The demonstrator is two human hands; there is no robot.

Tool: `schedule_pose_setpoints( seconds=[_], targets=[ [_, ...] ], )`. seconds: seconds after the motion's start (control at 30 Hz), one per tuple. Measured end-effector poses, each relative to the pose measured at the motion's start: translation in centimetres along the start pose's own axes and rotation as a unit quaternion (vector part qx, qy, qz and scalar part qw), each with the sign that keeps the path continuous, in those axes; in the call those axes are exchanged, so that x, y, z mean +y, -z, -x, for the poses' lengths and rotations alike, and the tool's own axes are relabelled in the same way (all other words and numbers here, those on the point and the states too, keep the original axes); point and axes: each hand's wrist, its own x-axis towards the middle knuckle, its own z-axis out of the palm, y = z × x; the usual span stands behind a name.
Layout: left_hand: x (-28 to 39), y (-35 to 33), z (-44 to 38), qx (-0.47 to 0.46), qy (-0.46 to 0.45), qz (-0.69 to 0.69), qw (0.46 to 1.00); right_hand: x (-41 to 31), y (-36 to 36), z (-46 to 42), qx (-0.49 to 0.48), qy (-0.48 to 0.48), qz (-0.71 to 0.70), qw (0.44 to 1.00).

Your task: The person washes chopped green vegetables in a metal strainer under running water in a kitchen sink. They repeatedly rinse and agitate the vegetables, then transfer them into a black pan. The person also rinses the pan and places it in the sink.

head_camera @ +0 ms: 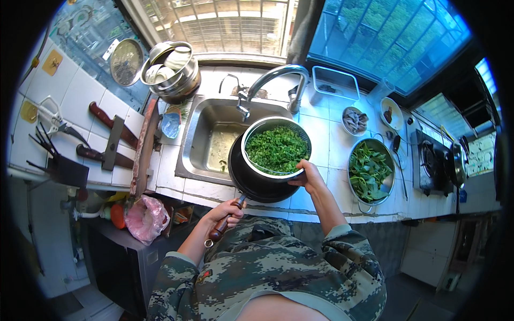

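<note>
My left hand [225, 212] grips the brown wooden handle [220, 228] of a black wok [261, 193]. Chopped green leaves [277, 150] fill a colander with a pale rim [308, 134], which sits over the wok and hides most of its inside. With my right hand [310, 176] I hold the near right side of the colander's rim, thumb on top. Both vessels overlap the right part of a steel sink [204, 132] and the white tiled counter [315, 150]. Whether the colander rests on the wok or is held just above it, I cannot tell.
A curved chrome faucet [277, 72] arches behind the colander. To the right stand a steel pot of leafy greens [371, 170], a bowl of grey pieces [355, 121] and a gas stove [429, 160]. Stacked pots with bowls [172, 72] and wall-mounted knives [114, 132] are at left.
</note>
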Motion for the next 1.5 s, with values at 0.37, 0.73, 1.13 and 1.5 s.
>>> schedule_pose_setpoints(
  seconds=[0.37,0.73,1.13,1.5],
  targets=[
    [1.7,-4.0,-13.5,-0.078,0.048,-0.151,0.984,0.6,6.7,4.6,0.131,0.098,-0.093,0.982],
    [4.7,-3.9,-15.2,0.112,-0.107,-0.318,0.935,-1.6,3.5,4.8,0.083,0.099,-0.013,0.992],
    [6.5,2.9,-4.7,0.145,-0.250,0.044,0.956,-1.6,-6.2,-3.1,-0.097,-0.034,0.186,0.977],
    [5.3,2.6,-2.8,0.318,-0.382,0.022,0.867,-0.9,-16.1,-3.3,0.007,0.545,0.458,0.702]
  ],
)
